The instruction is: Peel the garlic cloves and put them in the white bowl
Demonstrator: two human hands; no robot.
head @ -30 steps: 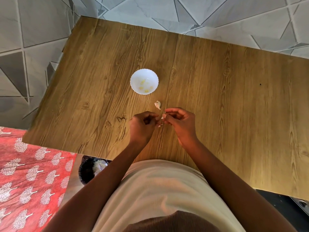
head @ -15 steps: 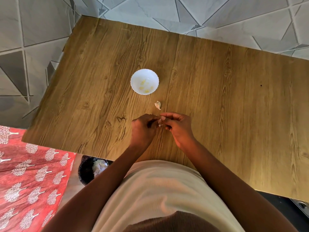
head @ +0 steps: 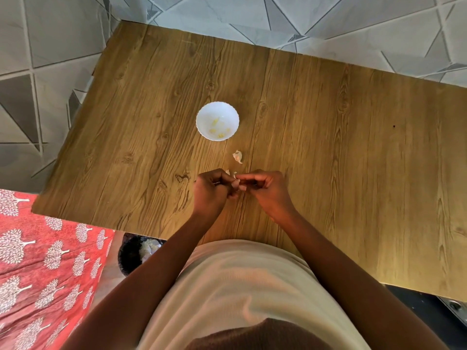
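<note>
Left hand (head: 212,192) and right hand (head: 265,189) pinch one garlic clove (head: 236,183) between curled fingers, near the wooden table's (head: 353,160) front edge. The white bowl (head: 217,121) sits beyond, a garlic skin (head: 237,156) between.

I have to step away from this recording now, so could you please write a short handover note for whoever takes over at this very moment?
Left hand: pinches the clove being peeled, above the table.
Right hand: fingers curled on the same clove, working at its skin.
Bowl: on the table beyond the hands, with a few yellowish peeled pieces inside.
Loose clove: on the table between bowl and hands; it looks unpeeled.
Bin: on the floor by the near left table edge, with pale scraps inside.
Done: several cloves in the bowl.
Left: finish this clove, drop it in the bowl, then do the loose clove.
</note>
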